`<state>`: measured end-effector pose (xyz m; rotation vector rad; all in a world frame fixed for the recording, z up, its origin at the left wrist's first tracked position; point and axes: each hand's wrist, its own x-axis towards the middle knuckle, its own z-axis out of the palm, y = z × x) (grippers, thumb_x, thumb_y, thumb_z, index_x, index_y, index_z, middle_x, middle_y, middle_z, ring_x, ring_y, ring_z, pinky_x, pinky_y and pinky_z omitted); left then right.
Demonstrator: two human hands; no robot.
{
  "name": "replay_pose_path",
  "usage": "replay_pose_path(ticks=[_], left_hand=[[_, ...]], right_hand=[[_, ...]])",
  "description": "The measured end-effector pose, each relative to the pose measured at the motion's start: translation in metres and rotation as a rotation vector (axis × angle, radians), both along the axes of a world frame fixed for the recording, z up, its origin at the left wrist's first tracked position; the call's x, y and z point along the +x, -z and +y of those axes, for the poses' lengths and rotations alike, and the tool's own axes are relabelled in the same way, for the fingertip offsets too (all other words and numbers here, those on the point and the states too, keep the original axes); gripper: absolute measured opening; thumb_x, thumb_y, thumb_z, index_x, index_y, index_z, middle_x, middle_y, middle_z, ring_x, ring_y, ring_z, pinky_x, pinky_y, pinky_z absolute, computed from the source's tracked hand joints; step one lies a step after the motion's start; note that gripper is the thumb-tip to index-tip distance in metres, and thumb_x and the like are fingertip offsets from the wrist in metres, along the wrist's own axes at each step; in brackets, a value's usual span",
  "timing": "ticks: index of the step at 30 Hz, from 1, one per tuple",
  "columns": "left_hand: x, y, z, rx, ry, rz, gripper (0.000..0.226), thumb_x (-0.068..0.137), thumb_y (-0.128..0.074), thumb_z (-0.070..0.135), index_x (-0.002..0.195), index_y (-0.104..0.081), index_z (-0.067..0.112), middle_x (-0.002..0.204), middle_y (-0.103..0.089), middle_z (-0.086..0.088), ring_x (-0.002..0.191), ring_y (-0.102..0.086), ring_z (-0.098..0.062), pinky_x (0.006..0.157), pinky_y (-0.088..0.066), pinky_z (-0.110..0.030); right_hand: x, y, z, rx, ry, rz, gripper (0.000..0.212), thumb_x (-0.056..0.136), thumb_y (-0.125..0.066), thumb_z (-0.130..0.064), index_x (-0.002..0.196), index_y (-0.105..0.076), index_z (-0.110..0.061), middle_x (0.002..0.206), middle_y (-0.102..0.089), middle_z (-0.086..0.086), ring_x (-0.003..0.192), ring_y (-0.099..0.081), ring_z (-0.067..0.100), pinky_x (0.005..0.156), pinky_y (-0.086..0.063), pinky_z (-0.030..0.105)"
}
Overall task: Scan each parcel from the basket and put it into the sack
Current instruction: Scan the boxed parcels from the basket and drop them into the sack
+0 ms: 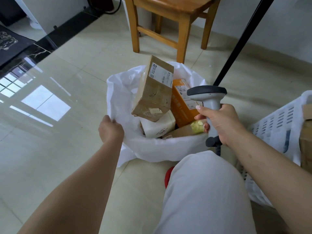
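A white plastic sack [121,92] stands open on the floor with several parcels inside. A tall brown cardboard parcel [154,92] leans upright at the top, over a white parcel [157,125]. An orange box [182,105] lies to its right, and a brown parcel with a yellow patch [182,131] sits at the front. My left hand [110,128] grips the sack's left rim. My right hand [222,124] holds a grey barcode scanner [208,98] by its handle above the sack's right side. A white slatted basket [276,130] with brown parcels [306,141] stands at the right.
A wooden stool [170,22] stands just behind the sack. A black pole [239,41] slants up at the right. My knee in light trousers [202,183] is in front of the sack, beside something red [168,176] on the glossy tiled floor.
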<state>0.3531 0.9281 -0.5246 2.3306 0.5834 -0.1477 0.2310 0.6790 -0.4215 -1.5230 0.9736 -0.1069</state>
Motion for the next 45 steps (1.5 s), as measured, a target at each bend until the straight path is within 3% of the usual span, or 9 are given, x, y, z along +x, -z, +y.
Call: replay_pose_path(ticks=[6,13,19,23,28,31,36,43,45], left_hand=[[0.001,-0.039,0.010,0.000,-0.058,-0.219,0.035,0.097,-0.040,0.012,0.126,-0.060,0.014,0.126,-0.048,-0.014,0.096,-0.052,-0.028,0.083,-0.034,-0.027],[-0.005,-0.039,0.025,0.061,0.028,-0.176,0.033,0.099,-0.041,0.024,0.124,-0.063,0.020,0.118,-0.061,-0.010,0.105,-0.059,-0.033,0.086,-0.046,-0.039],[-0.005,-0.033,0.032,0.117,0.142,-0.083,0.034,0.099,-0.047,0.033,0.126,-0.055,0.016,0.117,-0.064,-0.007,0.106,-0.060,-0.030,0.081,-0.046,-0.039],[-0.002,-0.036,0.034,0.096,0.175,0.036,0.049,0.092,-0.057,0.030,0.136,-0.045,0.011,0.131,-0.053,-0.013,0.113,-0.057,-0.035,0.091,-0.048,-0.044],[-0.010,-0.059,0.008,0.131,0.177,-0.004,0.057,0.092,-0.060,0.025,0.142,-0.037,0.007,0.142,-0.037,-0.018,0.130,-0.040,-0.038,0.103,-0.039,-0.047],[-0.018,-0.081,-0.021,0.069,0.289,-0.130,0.052,0.093,-0.058,0.024,0.140,-0.040,0.010,0.141,-0.040,-0.015,0.128,-0.043,-0.034,0.101,-0.040,-0.044],[-0.051,-0.135,-0.106,-0.060,0.541,-0.299,0.047,0.093,-0.056,0.019,0.138,-0.043,0.015,0.138,-0.042,-0.007,0.123,-0.047,-0.022,0.090,-0.038,-0.027],[-0.161,-0.203,-0.249,-0.178,0.988,-0.462,0.045,0.095,-0.058,0.022,0.137,-0.045,0.013,0.135,-0.043,-0.007,0.121,-0.049,-0.023,0.099,-0.038,-0.027],[-0.199,-0.214,-0.287,-0.185,1.099,-0.491,0.046,0.093,-0.060,0.022,0.136,-0.045,0.013,0.134,-0.044,-0.008,0.120,-0.049,-0.024,0.102,-0.038,-0.030]], right_hand=[[-0.005,-0.006,0.001,0.016,0.048,-0.007,0.029,0.088,-0.072,-0.022,0.103,-0.061,0.001,0.075,-0.069,0.009,0.042,-0.047,0.011,0.044,-0.044,0.024],[0.016,-0.007,0.010,-0.030,0.044,0.020,0.029,0.082,-0.077,-0.025,0.087,-0.062,-0.001,0.081,-0.073,0.016,0.045,-0.050,0.018,0.051,-0.048,0.028],[0.029,0.004,0.012,-0.022,0.009,0.114,0.059,0.080,-0.079,-0.031,0.125,-0.055,0.000,0.089,-0.069,0.012,0.050,-0.055,0.017,0.047,-0.047,0.024],[0.022,0.000,0.008,-0.037,-0.007,0.097,0.047,0.083,-0.076,-0.030,0.114,-0.059,0.001,0.092,-0.070,0.012,0.050,-0.054,0.017,0.048,-0.046,0.024],[-0.002,-0.025,-0.004,-0.010,0.028,0.040,0.034,0.086,-0.074,-0.027,0.100,-0.059,-0.001,0.093,-0.070,0.015,0.051,-0.052,0.018,0.053,-0.048,0.029],[-0.024,-0.048,-0.011,0.008,0.060,-0.005,0.029,0.087,-0.073,-0.025,0.099,-0.058,-0.003,0.093,-0.070,0.016,0.050,-0.051,0.018,0.052,-0.046,0.028],[-0.080,-0.087,-0.040,0.032,0.170,-0.107,0.025,0.086,-0.073,-0.021,0.092,-0.055,-0.003,0.093,-0.070,0.020,0.044,-0.047,0.018,0.048,-0.045,0.027],[-0.200,-0.132,-0.097,0.040,0.382,-0.258,0.025,0.088,-0.072,-0.018,0.096,-0.056,-0.001,0.081,-0.067,0.016,0.037,-0.044,0.015,0.042,-0.041,0.023],[-0.240,-0.140,-0.113,0.030,0.458,-0.279,0.020,0.088,-0.071,-0.017,0.088,-0.056,-0.004,0.080,-0.065,0.017,0.041,-0.045,0.016,0.045,-0.042,0.026]])
